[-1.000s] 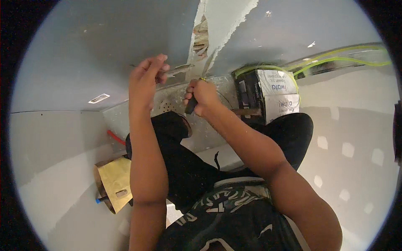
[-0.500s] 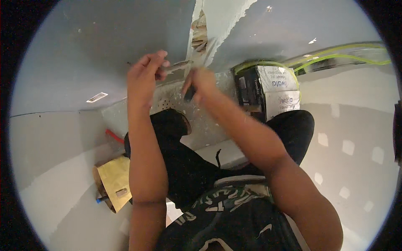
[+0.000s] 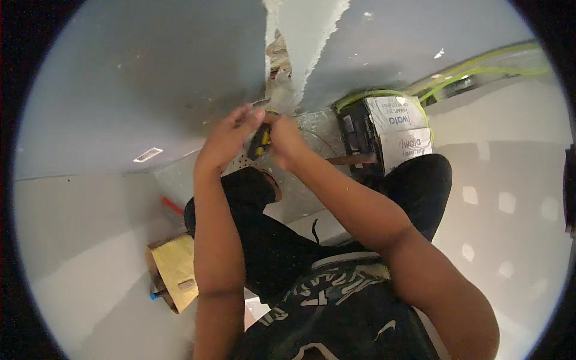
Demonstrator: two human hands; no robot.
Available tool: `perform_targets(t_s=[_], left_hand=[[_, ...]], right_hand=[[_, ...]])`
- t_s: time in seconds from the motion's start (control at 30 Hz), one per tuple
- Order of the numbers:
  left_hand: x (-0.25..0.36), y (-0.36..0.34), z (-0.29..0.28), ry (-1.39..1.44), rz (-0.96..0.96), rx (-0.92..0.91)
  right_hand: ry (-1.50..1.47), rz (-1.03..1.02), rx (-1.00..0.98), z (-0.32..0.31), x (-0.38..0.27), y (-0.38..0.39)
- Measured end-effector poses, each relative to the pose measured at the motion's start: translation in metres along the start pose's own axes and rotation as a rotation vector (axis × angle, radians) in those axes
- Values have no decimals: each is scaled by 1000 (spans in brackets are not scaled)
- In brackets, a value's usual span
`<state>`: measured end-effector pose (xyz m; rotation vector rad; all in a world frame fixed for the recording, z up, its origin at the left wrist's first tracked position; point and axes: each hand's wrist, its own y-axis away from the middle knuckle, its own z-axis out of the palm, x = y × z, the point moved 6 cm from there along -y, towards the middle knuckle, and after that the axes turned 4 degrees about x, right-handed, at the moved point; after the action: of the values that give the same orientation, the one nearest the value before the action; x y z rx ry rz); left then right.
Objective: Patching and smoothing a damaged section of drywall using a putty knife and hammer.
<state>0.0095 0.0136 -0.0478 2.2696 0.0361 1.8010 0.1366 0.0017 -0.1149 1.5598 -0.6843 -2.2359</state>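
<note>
In front of me a grey wall panel (image 3: 180, 72) has its surface torn off in a pale ragged strip (image 3: 309, 42), with a narrow hole (image 3: 278, 57) showing rough brownish material inside. My right hand (image 3: 287, 143), slightly blurred, is closed round a black-and-yellow-handled tool (image 3: 260, 143) just below the hole; its working end is not clear. My left hand (image 3: 227, 139) is beside it, thumb and fingers drawn together near the tool's top. What they pinch, if anything, is too blurred to tell. Both hands are close together at the wall's foot.
A black box with white labels (image 3: 399, 114) stands right of my hands, with yellow-green hose (image 3: 480, 71) behind it. At lower left are a yellow pouch (image 3: 175, 264) and a red strip (image 3: 173, 206). My bent legs (image 3: 264, 228) flank the dusty floor (image 3: 300, 174).
My left hand has moved down and right, closer to the right hand. The tool's yellow parts now show below the right hand. The whole view has shifted slightly.
</note>
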Motion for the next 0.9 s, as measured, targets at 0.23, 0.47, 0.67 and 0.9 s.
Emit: perform_targets(t_s=[0.23, 0.47, 0.67, 0.9], left_hand=[[-4, 6, 42, -3, -394, -132], [-8, 18, 75, -415, -13, -113], [-14, -13, 43, -1042, 219, 89], [46, -89, 118, -1215, 94, 231]], right_hand=[[1053, -394, -39, -21, -14, 23], [1049, -324, -405, -112, -66, 97], [1322, -351, -128, -233, -74, 81], [1368, -501, -367, -213, -61, 85]])
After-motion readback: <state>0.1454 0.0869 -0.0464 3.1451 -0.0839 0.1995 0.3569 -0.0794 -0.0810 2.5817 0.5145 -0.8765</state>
